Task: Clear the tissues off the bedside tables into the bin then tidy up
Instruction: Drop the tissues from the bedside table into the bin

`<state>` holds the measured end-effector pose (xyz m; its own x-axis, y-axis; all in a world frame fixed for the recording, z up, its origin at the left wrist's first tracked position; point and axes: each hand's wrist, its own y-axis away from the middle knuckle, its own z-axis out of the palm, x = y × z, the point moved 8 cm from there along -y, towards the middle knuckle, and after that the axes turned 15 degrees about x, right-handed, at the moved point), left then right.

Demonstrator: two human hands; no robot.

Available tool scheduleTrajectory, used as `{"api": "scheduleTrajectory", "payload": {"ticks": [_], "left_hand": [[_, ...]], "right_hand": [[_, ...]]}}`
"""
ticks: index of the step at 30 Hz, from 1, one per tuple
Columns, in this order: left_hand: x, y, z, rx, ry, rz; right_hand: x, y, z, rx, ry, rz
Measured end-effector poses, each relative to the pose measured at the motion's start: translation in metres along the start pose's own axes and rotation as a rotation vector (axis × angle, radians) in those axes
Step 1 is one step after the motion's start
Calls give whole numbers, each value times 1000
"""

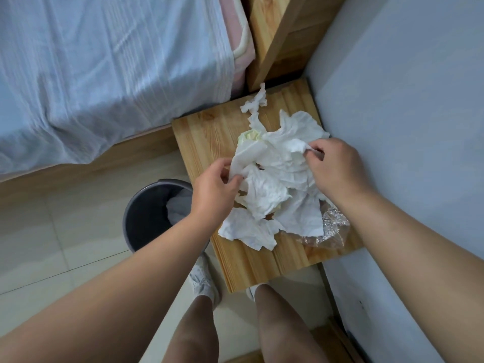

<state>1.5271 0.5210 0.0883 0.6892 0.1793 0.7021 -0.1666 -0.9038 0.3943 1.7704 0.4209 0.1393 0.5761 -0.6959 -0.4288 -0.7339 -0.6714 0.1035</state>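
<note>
We stand at the table (207, 137), which sits between the bed (104, 74) and the wall (406, 100). The tissues (275, 179) lie in one loose heap on its top, spread from the far edge almost to the near one. One thin twisted piece reaches away toward the back, and a clear wrapper (331, 231) lies partly under the heap on the right side.

Our left hand (212, 189) is closed on a fold at the left edge of the heap, thumb against fingers. Our right hand (337, 166) pinches an upper corner of a sheet in the same way. So both hands already hold paper, but only the edges.

The bin (154, 213) stands on the floor just beside the table, on our left, and part of it is hidden under the left arm. It seems to have something pale inside already.

To do this step well, we think it is better to push the two hands toward each other and gather the heap into one bundle before lifting. If we lift only by the corners, the loose sheets may fall down on the floor. The thin piece at the back can easily stay behind, so we should sweep it in first.
</note>
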Motion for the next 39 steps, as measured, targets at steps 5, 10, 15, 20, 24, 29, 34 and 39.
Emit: {"api": "scheduleTrajectory", "payload": {"ticks": [5, 10, 15, 20, 24, 29, 34, 39], "left_hand": [[18, 13, -23, 36, 176, -34], [19, 34, -51, -25, 357, -95], [-32, 51, -91, 13, 382, -188], [-132, 62, -133, 146, 334, -377], [-210, 68, -150, 188, 241, -496], [-275, 59, -149, 177, 125, -557], [-305, 51, -135, 34, 116, -593], [-300, 57, -137, 9, 104, -610]], "right_hand": [[0, 6, -38, 217, -128, 12], [-23, 33, -58, 276, -389, -12], [-74, 85, -31, 128, -481, -97], [-137, 137, 39, -123, -488, -176], [-173, 171, 106, -261, -423, -214], [-179, 199, 201, -418, -194, -184], [-171, 217, 250, -527, 116, -190], [-173, 220, 225, -531, 99, -192]]}}
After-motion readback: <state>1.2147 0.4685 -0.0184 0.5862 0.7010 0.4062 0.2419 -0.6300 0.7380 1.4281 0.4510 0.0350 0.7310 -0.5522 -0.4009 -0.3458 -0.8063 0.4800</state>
